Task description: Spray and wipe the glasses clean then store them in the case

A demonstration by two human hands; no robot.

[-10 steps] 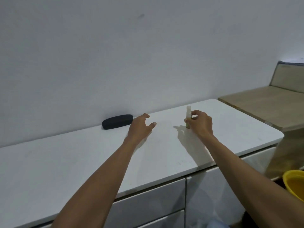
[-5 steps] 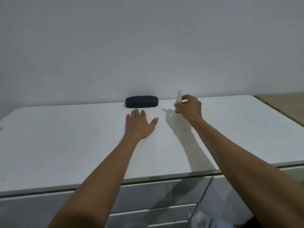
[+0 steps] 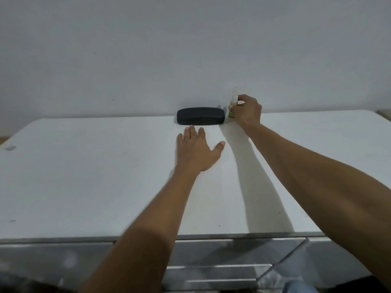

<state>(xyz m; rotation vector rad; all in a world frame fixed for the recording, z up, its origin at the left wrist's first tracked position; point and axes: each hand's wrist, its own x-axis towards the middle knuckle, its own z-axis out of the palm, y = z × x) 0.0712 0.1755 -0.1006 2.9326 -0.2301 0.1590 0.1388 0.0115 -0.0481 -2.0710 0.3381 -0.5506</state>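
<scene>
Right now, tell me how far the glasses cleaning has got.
Done: nothing that shows; the black case lies shut at the back of the white counter, and no glasses or cloth are in view. In hand: the right hand is closed around the small spray bottle, standing beside the case; the left hand lies flat and empty before it. Left: spraying, wiping and storing.

The right hand covers most of the spray bottle, its label unreadable. The closed case hides its contents; the surface runs past both edges.
</scene>
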